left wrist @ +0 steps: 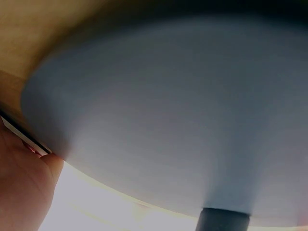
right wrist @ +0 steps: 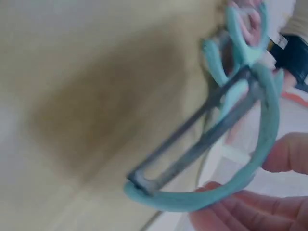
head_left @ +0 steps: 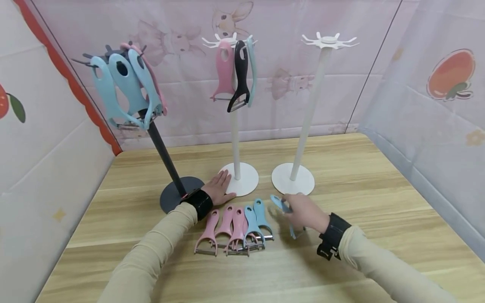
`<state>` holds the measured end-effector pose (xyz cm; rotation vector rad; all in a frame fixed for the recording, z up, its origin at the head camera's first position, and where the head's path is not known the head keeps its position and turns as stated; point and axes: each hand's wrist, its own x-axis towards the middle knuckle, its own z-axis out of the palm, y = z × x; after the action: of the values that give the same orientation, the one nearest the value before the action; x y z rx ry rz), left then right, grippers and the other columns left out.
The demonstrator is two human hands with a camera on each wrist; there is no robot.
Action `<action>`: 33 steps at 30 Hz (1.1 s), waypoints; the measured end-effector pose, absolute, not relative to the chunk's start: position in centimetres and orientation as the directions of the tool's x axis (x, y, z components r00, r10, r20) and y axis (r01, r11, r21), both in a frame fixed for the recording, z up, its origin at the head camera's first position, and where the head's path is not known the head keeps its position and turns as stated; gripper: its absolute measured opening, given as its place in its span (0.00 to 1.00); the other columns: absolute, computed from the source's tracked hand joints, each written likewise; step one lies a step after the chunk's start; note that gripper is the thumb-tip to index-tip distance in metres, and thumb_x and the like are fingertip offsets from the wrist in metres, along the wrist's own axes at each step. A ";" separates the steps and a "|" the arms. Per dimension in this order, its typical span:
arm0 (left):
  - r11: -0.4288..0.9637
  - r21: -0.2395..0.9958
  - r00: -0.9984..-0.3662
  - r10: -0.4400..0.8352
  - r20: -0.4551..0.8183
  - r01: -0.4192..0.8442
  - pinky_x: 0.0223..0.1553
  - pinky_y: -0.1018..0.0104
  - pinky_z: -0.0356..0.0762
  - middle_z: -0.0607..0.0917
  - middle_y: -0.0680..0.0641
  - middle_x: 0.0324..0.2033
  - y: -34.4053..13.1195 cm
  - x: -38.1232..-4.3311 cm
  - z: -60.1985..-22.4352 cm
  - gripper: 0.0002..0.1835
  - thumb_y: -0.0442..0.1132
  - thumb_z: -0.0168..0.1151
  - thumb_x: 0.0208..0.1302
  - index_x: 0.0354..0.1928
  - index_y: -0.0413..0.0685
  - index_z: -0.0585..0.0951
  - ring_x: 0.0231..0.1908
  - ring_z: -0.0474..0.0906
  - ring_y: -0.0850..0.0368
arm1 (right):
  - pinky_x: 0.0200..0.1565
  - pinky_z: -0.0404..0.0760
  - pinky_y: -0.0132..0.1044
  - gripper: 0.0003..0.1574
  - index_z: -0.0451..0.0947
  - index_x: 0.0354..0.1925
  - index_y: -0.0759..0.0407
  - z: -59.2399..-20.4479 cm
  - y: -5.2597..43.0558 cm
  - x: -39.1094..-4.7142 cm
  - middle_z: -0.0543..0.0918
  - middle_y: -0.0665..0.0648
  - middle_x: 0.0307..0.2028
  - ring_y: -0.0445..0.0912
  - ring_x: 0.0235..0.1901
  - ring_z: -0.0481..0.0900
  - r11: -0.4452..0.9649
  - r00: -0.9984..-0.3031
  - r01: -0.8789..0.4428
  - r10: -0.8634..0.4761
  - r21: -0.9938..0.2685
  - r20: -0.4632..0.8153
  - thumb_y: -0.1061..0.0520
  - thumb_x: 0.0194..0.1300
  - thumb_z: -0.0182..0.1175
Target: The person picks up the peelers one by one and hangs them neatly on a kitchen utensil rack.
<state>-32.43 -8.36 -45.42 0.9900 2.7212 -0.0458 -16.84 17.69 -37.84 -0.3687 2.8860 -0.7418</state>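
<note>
My right hand [head_left: 306, 210] pinches a light-blue Y-shaped peeler [head_left: 279, 203] just above the table, in front of the right white stand. In the right wrist view the peeler's curved frame [right wrist: 192, 201] and metal blade show, with thumb and fingertips on either side of it. My left hand [head_left: 219, 188] rests with extended fingers on the round base [head_left: 248, 181] of the middle white stand. Left of the held peeler, pink peelers [head_left: 210, 229] and two blue peelers [head_left: 260, 215] lie in an overlapping row on the table, blades toward me.
A black stand [head_left: 161, 145] at left carries several blue peelers [head_left: 128, 80] and a pink one. On the middle stand's hooks hang pink, black [head_left: 241, 69] and light-blue peelers. The right white stand [head_left: 306, 118] has bare hooks. Its dark neighbour's base [left wrist: 144, 110] fills the left wrist view.
</note>
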 end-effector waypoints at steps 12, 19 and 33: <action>0.777 0.046 -0.744 0.617 -0.256 0.628 0.66 0.56 0.41 0.41 0.36 0.69 -8.2 -32.2 -45.1 0.40 0.59 0.36 0.68 0.69 0.35 0.43 0.68 0.35 0.45 | 0.33 0.81 0.36 0.26 0.69 0.54 0.75 -34.3 18.5 -19.7 0.82 0.66 0.31 0.53 0.30 0.81 0.630 -0.860 -0.499 -0.275 -0.595 0.430 0.72 0.56 0.58; 0.776 0.044 -0.742 0.616 -0.262 0.629 0.66 0.56 0.42 0.41 0.35 0.69 -8.2 -32.1 -44.9 0.41 0.59 0.37 0.68 0.69 0.35 0.43 0.68 0.35 0.44 | 0.41 0.79 0.35 0.26 0.66 0.58 0.72 -29.6 17.8 -22.4 0.79 0.71 0.41 0.58 0.39 0.80 0.487 -0.787 -0.551 -0.032 -0.678 0.616 0.72 0.60 0.54; 0.772 0.095 -0.743 0.632 -0.220 0.628 0.66 0.56 0.41 0.40 0.37 0.69 -8.5 -32.7 -46.0 0.42 0.61 0.38 0.67 0.69 0.36 0.44 0.68 0.33 0.46 | 0.47 0.75 0.29 0.27 0.63 0.63 0.60 -18.4 14.9 -28.4 0.80 0.64 0.46 0.48 0.45 0.78 0.497 -0.710 -0.560 0.124 -0.663 0.693 0.65 0.65 0.50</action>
<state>-32.66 -8.55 -46.03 0.9859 2.7274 0.0209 -28.38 14.94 -18.43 -0.5719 3.2636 -1.9936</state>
